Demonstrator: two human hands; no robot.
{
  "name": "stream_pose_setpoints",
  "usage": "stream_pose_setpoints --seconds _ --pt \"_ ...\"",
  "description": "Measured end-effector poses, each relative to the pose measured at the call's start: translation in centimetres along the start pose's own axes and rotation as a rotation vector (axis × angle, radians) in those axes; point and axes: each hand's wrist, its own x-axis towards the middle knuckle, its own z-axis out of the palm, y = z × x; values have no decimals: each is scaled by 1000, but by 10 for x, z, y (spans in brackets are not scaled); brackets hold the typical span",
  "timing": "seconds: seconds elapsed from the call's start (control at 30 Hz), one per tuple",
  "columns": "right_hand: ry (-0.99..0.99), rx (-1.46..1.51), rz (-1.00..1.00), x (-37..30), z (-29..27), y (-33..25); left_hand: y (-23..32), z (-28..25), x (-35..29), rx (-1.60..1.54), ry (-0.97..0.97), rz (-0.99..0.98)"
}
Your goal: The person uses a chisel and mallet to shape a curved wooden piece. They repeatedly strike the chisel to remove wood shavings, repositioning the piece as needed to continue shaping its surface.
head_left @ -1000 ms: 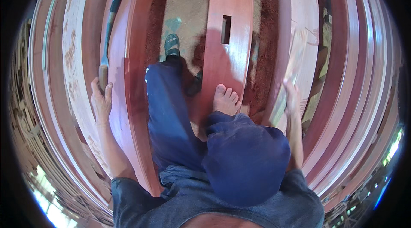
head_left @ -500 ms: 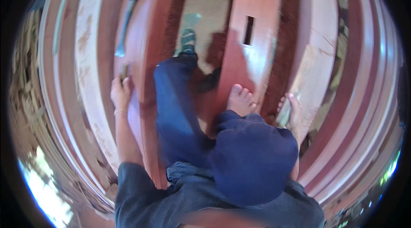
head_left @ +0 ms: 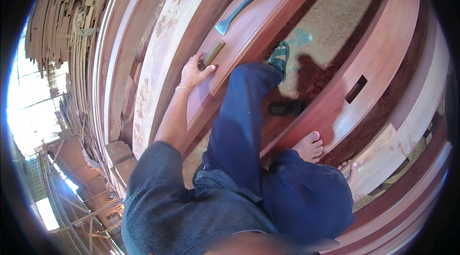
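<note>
My left hand rests on a reddish plank at the left, thumb and fingers spread. Between them is the near end of a short rounded wooden piece, like a tool handle; whether they press on it is unclear. Just beyond it lies a chisel with a flared metal blade and dark handle. At the right, my right hand is mostly behind my knee. Its visible fingertips touch or nearly touch a pale strip of wood on another plank; its grip is hidden.
A reddish beam with a rectangular slot runs under my bare foot. My other foot wears a sandal, and a loose dark sandal lies between the beams. Stacked slats stand at the far left.
The view has swung, so the planks now slant. My left hand's fingers have spread around the handle-like piece, which shows more fully. My right hand is now more hidden by the knee.
</note>
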Motion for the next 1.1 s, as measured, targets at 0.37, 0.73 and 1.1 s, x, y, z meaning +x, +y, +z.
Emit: stream_pose_setpoints --seconds 0.37,0.73,1.1 --pt "-20 -52 -69 5 -1 -6 68 4 174 -29 253 424" --pt "50 -98 -123 -10 -7 3 192 45 284 308 96 486" --pt "-73 -206 -313 -32 -1 -101 362 -86 156 -940 238 856"
